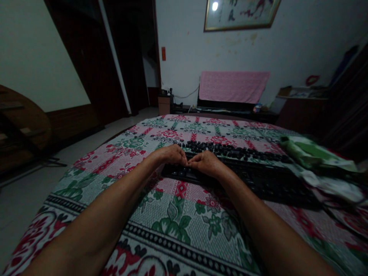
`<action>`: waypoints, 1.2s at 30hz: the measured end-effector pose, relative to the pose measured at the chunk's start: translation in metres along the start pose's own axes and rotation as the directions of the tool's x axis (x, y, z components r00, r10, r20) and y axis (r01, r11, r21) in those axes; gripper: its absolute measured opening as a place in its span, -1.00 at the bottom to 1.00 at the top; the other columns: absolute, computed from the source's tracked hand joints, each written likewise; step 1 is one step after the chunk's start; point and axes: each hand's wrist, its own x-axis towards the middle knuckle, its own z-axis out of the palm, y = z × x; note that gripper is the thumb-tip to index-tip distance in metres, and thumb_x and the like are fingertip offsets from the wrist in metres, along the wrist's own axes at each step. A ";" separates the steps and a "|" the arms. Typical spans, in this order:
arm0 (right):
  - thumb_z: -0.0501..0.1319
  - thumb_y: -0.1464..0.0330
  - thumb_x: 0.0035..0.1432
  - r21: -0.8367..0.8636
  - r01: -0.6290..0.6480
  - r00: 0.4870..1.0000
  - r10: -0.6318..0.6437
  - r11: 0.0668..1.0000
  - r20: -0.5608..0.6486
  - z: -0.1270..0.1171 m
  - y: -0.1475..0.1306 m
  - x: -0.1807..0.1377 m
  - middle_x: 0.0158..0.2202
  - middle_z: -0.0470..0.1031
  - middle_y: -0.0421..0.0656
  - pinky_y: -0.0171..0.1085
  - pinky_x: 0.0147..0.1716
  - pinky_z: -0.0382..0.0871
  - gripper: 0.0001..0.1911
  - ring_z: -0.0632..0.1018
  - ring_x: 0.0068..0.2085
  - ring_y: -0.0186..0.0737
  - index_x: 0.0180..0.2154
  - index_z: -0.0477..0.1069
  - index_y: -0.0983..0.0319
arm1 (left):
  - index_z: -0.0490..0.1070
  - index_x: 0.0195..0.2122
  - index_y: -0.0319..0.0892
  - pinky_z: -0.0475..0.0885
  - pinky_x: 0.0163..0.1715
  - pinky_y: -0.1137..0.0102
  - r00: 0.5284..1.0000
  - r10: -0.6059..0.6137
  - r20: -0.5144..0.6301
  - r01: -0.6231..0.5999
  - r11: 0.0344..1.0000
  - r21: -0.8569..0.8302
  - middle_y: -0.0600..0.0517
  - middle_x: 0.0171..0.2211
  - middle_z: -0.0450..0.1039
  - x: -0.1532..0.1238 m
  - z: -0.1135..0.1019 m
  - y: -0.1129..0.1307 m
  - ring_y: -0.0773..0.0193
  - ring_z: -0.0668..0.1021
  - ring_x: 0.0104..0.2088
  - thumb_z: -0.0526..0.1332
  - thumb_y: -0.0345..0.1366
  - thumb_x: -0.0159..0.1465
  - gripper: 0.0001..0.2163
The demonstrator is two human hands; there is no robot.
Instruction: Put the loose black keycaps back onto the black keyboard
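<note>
A black computer keyboard (276, 180) lies across the patterned cloth, its left end under my hands. My left hand (174, 155) rests over that end with the fingers curled in. Close against it, my right hand (206, 163) has thumb and fingertips pinched together at the keyboard's surface. The two sets of fingertips nearly meet. Whatever they grip, if anything, is too small and dark to make out. Behind the keyboard, many loose black keycaps (230, 150) lie in a long band on the cloth.
A green and white packet (313, 151) and a crumpled white cloth or tissue (333, 186) lie at the right, with a dark cable (342, 222) beside them. The floral tablecloth (172, 222) covers the bed-like or table surface. A pink cloth (232, 86) hangs over a screen at the back.
</note>
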 end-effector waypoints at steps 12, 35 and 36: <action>0.12 0.28 -0.14 -0.075 -0.031 0.999 0.029 0.997 -0.029 0.000 -0.009 -0.002 -0.54 0.50 -0.23 -0.44 -0.59 0.19 -0.77 0.44 -0.50 -0.35 -0.44 0.51 0.19 | 0.40 -0.54 -0.24 0.06 -0.73 0.54 1.000 -0.021 -0.019 0.021 1.000 -0.007 0.18 -0.75 0.17 0.005 0.002 -0.001 0.51 0.19 -0.72 0.22 -0.24 -0.15 -0.82; 0.02 0.39 -0.01 -0.164 0.042 0.944 -0.093 0.986 -0.316 -0.023 0.010 -0.053 -0.27 0.47 -0.19 -0.37 -0.19 0.21 -0.73 0.44 -0.23 -0.32 -0.28 0.43 0.21 | 0.38 -0.47 -0.21 0.08 -0.72 0.56 0.996 -0.063 -0.057 0.064 0.997 0.030 0.19 -0.75 0.13 0.000 0.009 0.000 0.50 0.18 -0.72 0.16 -0.21 -0.10 -0.79; 0.01 0.40 -0.01 -0.187 0.030 0.933 -0.095 0.982 -0.347 -0.025 0.014 -0.060 -0.27 0.47 -0.18 -0.37 -0.18 0.21 -0.73 0.44 -0.23 -0.32 -0.27 0.42 0.22 | 0.38 -0.47 -0.21 0.08 -0.72 0.56 0.994 -0.082 -0.068 0.084 0.996 0.031 0.19 -0.75 0.12 0.000 0.009 0.001 0.50 0.18 -0.73 0.16 -0.21 -0.11 -0.79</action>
